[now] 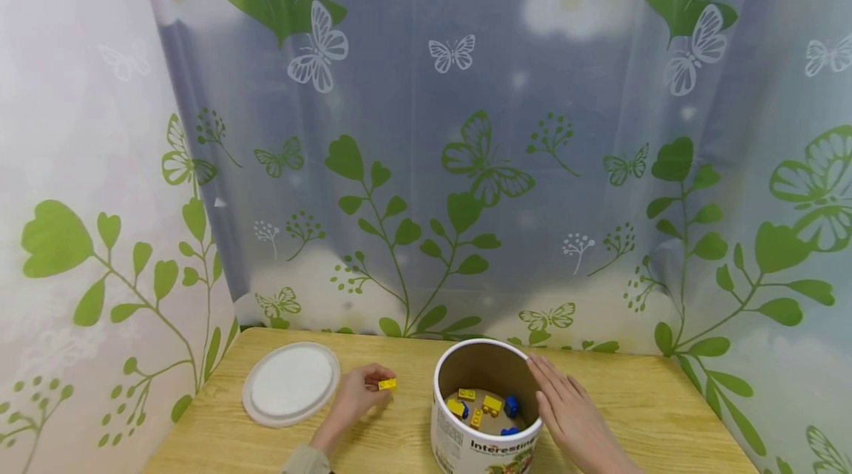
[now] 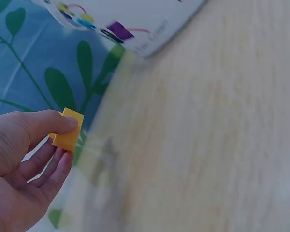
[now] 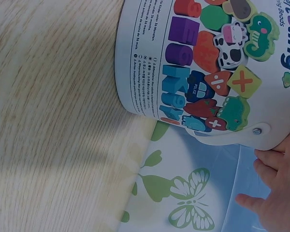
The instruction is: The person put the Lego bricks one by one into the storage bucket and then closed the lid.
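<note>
My left hand (image 1: 354,398) pinches a small yellow toy brick (image 1: 387,384) between thumb and fingers, over the table between the lid and the bucket. In the left wrist view the thumb presses on the yellow brick's flat side. A white round bucket (image 1: 447,435) with printed pictures stands to the right. Inside it lie several yellow bricks (image 1: 491,405) and some blue bricks (image 1: 510,406). My right hand (image 1: 571,415) rests against the bucket's right rim with its fingers straight. In the right wrist view its fingertips touch the bucket near the handle's pivot.
The white round lid (image 1: 293,381) lies flat on the wooden table (image 1: 632,393), left of my left hand. Behind the table hangs a blue curtain (image 1: 413,222) with leaves and butterflies. The bucket's white handle (image 3: 217,139) hangs down along its side.
</note>
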